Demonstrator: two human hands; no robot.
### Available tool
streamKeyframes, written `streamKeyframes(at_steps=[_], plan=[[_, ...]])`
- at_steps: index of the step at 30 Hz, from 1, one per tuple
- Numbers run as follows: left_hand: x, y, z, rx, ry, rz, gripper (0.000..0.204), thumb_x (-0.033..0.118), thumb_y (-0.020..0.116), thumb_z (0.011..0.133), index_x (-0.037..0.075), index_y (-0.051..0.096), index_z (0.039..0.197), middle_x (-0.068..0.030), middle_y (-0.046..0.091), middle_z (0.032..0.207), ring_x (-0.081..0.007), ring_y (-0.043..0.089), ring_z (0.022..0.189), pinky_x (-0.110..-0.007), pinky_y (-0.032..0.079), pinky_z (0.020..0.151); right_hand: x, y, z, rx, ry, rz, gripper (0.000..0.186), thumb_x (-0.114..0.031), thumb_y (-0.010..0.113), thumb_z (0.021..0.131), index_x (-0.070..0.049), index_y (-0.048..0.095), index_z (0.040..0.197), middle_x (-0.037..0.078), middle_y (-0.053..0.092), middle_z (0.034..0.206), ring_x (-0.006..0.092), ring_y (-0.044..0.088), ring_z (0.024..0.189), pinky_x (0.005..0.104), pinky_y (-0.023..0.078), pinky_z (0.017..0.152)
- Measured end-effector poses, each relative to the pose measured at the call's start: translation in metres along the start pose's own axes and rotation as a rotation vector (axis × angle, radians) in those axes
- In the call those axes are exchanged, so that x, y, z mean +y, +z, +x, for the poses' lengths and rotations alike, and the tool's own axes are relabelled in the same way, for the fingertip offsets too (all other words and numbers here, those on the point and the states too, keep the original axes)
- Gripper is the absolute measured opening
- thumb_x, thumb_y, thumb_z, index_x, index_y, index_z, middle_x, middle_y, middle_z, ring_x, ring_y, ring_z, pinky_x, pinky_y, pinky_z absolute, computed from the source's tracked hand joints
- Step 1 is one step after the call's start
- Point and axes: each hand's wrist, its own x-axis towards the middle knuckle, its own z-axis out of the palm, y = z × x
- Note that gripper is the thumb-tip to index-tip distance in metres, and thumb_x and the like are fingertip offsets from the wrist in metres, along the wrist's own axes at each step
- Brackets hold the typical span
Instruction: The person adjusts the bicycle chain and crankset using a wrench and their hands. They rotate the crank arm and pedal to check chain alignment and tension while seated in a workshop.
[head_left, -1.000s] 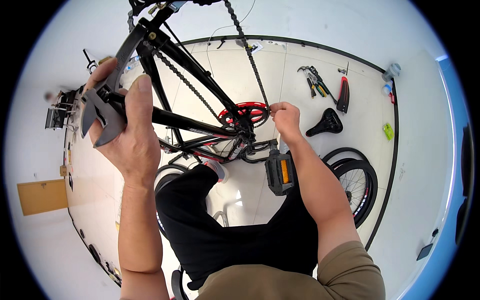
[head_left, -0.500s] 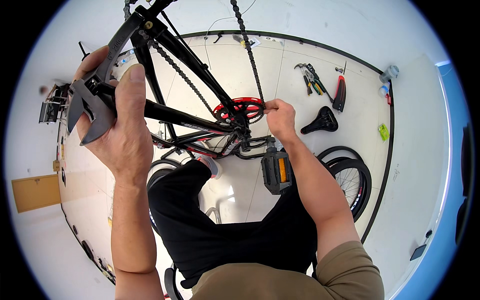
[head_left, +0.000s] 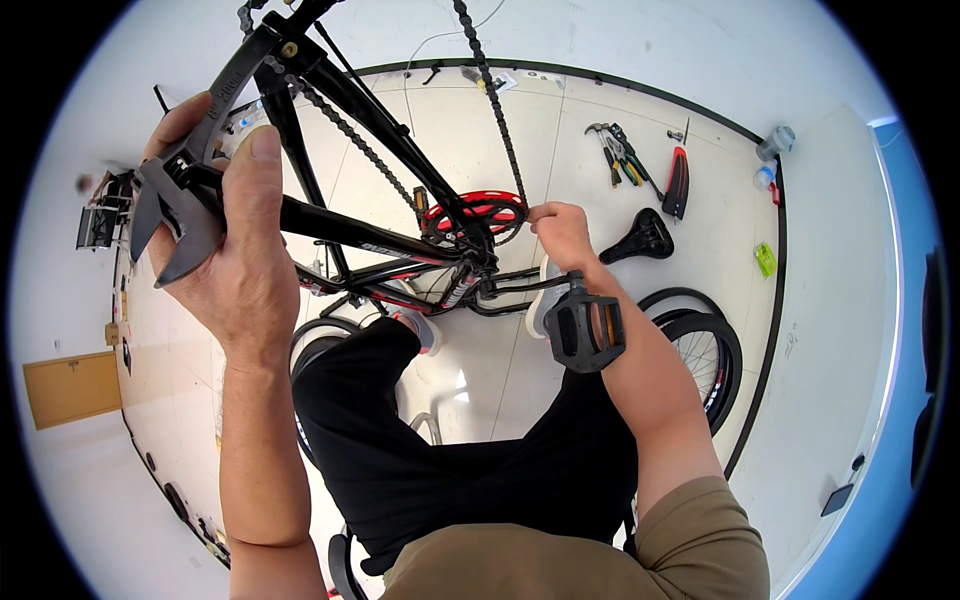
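My left hand (head_left: 245, 265) is closed around a dark grey adjustable wrench (head_left: 175, 225), held over the upper rear end of the black bicycle frame (head_left: 366, 238). My right hand (head_left: 565, 236) has its fingertips pinched at the chain (head_left: 514, 170) beside the red and black chainring (head_left: 480, 212). The chain hangs from the top of the picture down to the chainring, with another run rising diagonally toward the frame's rear. A black pedal (head_left: 586, 325) overlaps my right forearm, and part of the other pedal shows behind the chainring.
On the floor lie pliers and a hammer (head_left: 620, 155), a red-black mudguard (head_left: 677, 183), a saddle (head_left: 638, 236), a green packet (head_left: 765, 258) and wheels (head_left: 705, 370). Bottles (head_left: 775, 145) stand by the right wall. My legs and shoes are beneath the frame.
The near pedal has tilted and moved rightward onto my forearm, and the far pedal has appeared behind the chainring. Both hands and the frame have shifted slightly left and up in view.
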Motion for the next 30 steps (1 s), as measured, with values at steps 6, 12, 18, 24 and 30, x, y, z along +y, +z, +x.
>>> streamKeyframes(at_steps=[6, 12, 18, 24, 30], plan=[[-0.007, -0.008, 0.002, -0.003, 0.033, 0.088, 0.037, 0.018, 0.07, 0.092, 0.0, 0.063, 0.124, 0.0021, 0.057, 0.07, -0.0012, 0.045, 0.051, -0.018, 0.03, 0.043, 0.002, 0.0, 0.002, -0.056, 0.065, 0.08, 0.032, -0.002, 0.052, 0.08, 0.005, 0.075, 0.101, 0.018, 0.075, 0.097, 0.0284, 0.072, 0.089, 0.0339, 0.053, 0.082], [-0.003, -0.003, -0.002, -0.011, -0.059, -0.134, 0.034, 0.007, 0.075, 0.09, -0.002, 0.064, 0.121, 0.006, 0.053, 0.077, -0.0018, 0.046, 0.068, -0.017, 0.037, 0.064, -0.008, -0.006, -0.003, -0.094, 0.13, 0.126, 0.033, -0.002, 0.051, 0.083, 0.005, 0.074, 0.106, 0.016, 0.074, 0.1, 0.0224, 0.071, 0.087, 0.0307, 0.052, 0.074], [-0.002, -0.003, 0.002, -0.03, -0.079, -0.194, 0.033, 0.005, 0.076, 0.089, -0.001, 0.064, 0.12, 0.005, 0.057, 0.079, -0.0017, 0.051, 0.069, -0.017, 0.041, 0.063, -0.014, -0.015, -0.009, -0.009, 0.172, 0.192, 0.029, -0.005, 0.056, 0.087, 0.005, 0.073, 0.108, 0.013, 0.074, 0.099, 0.021, 0.071, 0.084, 0.0303, 0.054, 0.075], [-0.003, 0.001, 0.003, 0.001, -0.066, -0.313, 0.035, 0.005, 0.078, 0.087, 0.0, 0.064, 0.118, 0.0035, 0.058, 0.076, -0.003, 0.056, 0.067, -0.018, 0.048, 0.063, -0.031, -0.067, -0.045, 0.067, 0.227, 0.724, 0.036, -0.013, 0.057, 0.096, 0.004, 0.06, 0.127, 0.014, 0.069, 0.114, 0.0256, 0.069, 0.096, 0.0379, 0.056, 0.086], [-0.001, -0.002, -0.001, -0.047, -0.149, -0.306, 0.037, 0.009, 0.076, 0.091, 0.002, 0.063, 0.124, 0.0075, 0.051, 0.075, -0.001, 0.047, 0.069, -0.017, 0.039, 0.062, -0.079, -0.085, -0.127, 0.241, 0.074, 0.834, 0.035, -0.017, 0.056, 0.1, 0.006, 0.057, 0.127, 0.015, 0.067, 0.115, 0.0243, 0.067, 0.101, 0.0377, 0.054, 0.092]])
